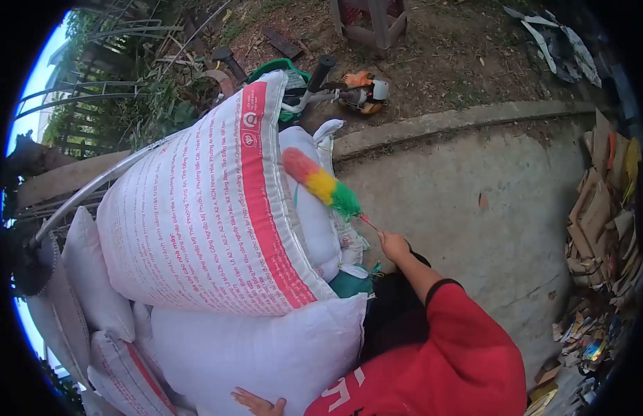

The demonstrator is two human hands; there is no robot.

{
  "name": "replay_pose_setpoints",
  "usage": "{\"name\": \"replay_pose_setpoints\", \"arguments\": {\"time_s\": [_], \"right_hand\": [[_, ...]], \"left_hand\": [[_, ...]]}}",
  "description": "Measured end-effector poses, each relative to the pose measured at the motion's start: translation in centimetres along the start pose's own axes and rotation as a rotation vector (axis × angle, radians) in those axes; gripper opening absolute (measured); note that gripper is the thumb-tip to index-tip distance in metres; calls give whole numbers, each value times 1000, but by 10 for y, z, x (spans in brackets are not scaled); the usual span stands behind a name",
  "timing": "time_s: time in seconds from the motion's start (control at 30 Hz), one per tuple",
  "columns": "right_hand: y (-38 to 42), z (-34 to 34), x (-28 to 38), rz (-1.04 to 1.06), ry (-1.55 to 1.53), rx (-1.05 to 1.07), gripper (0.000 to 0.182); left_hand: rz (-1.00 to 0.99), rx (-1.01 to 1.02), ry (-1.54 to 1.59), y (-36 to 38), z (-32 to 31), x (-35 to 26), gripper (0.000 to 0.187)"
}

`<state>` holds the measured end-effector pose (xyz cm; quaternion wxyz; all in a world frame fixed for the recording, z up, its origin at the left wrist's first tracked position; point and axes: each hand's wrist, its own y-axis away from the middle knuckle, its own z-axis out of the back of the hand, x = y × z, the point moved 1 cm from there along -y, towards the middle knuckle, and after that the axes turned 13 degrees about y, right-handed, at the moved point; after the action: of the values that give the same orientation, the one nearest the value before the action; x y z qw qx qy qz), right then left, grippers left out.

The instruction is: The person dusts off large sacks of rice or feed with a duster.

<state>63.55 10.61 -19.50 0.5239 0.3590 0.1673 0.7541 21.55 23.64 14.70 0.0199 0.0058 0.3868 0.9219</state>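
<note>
A feather duster (323,184) with pink, yellow and green bands is in my right hand (394,246), fingers closed round its thin red handle. The duster's pink end lies against the edge of a large white sack (197,201) with red print and a red stripe, and its middle is over a smaller white sack behind. At the bottom, my left hand (258,402) rests with spread fingers on a plain white sack (259,347), holding nothing.
More filled sacks (93,277) lean at the left. A brush cutter (363,92) with an orange engine lies beyond the sacks, its metal shaft running left. Flattened cardboard (592,215) and paper are piled at the right. A low concrete curb (460,121) borders the dirt.
</note>
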Motion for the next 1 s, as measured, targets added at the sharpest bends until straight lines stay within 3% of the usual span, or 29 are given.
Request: {"name": "replay_pose_setpoints", "arguments": {"time_s": [0.07,0.17,0.23,0.3,0.43,0.5,0.57,0.6,0.67,0.7,0.77,0.9,1.0], "right_hand": [[-40,-29,15,43,-142,-79,40],[-79,-25,39,33,-160,21,41],[-68,-11,60,51,-173,-1,41],[-40,8,79,160,-389,-178,40],[-61,-19,70,145,-304,-115,38],[-78,-6,74,-6,-365,-184,38],[-101,16,74,-416,-760,264,42],[-110,16,68,-414,-761,262,42],[-131,11,47,-149,-315,-49,40],[-125,18,49,-149,-315,-53,40],[-101,32,53,-12,-310,-286,39],[-101,1,18,-16,-175,-113,37],[-86,-15,10,-6,-93,181,39]], "left_hand": [[-1,10,-31,-2,2,5,106],[-15,19,8,2,2,-2,105],[-27,5,66,4,3,-9,105],[-22,4,50,2,4,-10,105],[-7,8,29,3,2,-10,105],[-8,5,28,1,1,-11,105],[-4,7,23,4,1,-9,105],[-3,8,25,3,3,-9,106],[-5,12,23,0,3,-9,106],[-5,12,22,0,2,-8,106],[0,15,16,-3,1,-5,106],[16,17,-5,-1,0,2,106],[-11,9,45,4,4,-10,107]]}}
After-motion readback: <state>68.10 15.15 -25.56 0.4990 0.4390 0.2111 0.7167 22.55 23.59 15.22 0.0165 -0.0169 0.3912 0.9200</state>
